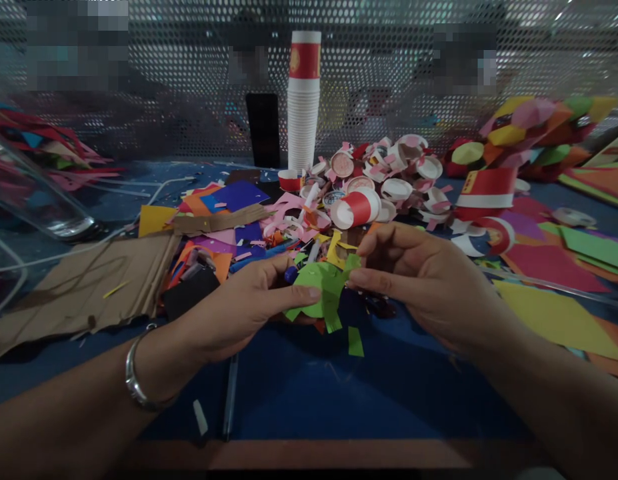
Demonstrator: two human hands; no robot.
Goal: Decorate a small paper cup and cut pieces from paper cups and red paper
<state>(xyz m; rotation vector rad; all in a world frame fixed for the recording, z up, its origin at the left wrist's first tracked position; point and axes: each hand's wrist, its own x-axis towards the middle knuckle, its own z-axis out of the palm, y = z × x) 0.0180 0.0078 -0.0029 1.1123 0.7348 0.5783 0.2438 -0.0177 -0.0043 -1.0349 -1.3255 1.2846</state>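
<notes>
My left hand (259, 300) grips a light green paper cutout (313, 283), its thumb lying across the front and the fingers behind. The cutout has a rounded body with strips sticking out at its edges. On its right side, my right hand (409, 273) pinches one green strip (352, 265) between thumb and fingertips. A loose green paper piece (355, 341) is just below the cutout, over the blue table (309, 393). Behind the hands, yellow paper scraps (336, 250) and a red and white paper cup (356, 208) lie in the pile.
A tall stack of paper cups (303, 113) stands by a black phone (263, 130) against a perforated metal screen (189, 80). Flattened brown paper (89, 287) lies left, coloured sheets (559, 320) right. A pen (231, 397) rests near the front edge. Cut cup pieces (396, 190) are heaped behind.
</notes>
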